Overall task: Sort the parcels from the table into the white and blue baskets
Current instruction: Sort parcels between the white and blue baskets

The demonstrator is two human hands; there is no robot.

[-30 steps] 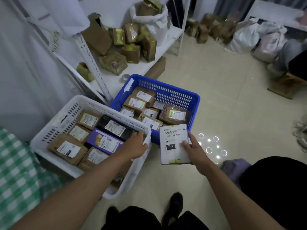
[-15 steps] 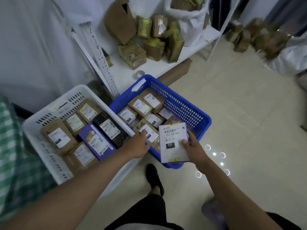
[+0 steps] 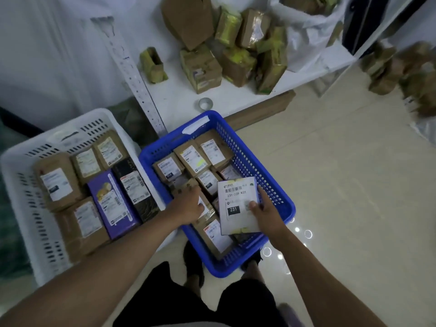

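Head view: right hand [image 3: 266, 214] grips a white parcel [image 3: 238, 205] by its right edge, thumb on the label, holding it flat over the near right part of the blue basket [image 3: 285, 206], which is already packed with brown labelled boxes. Left hand [image 3: 188, 206] is down inside the same basket, palm down on a brown parcel [image 3: 205, 208]; fingertips are motion-blurred, so I cannot tell if it grips that box or just presses on it. White basket [image 3: 21, 185] sits just left, touching or nearly touching the blue one, full of brown boxes plus a purple box [image 3: 111, 204] and a black box [image 3: 135, 192]. More parcels remain on the white counter [image 3: 179, 100] behind. Risks, my read: the blue basket has little free floor, so the white parcel may land tilted on the stack and slide; the one-edge grip could let it pivot on release; the left hand sits close to the drop zone and could get in the way. Versus half a second ago: the left hand has gone from the white basket's corner into the blue basket, and the white parcel has moved from the near rim to over the contents.
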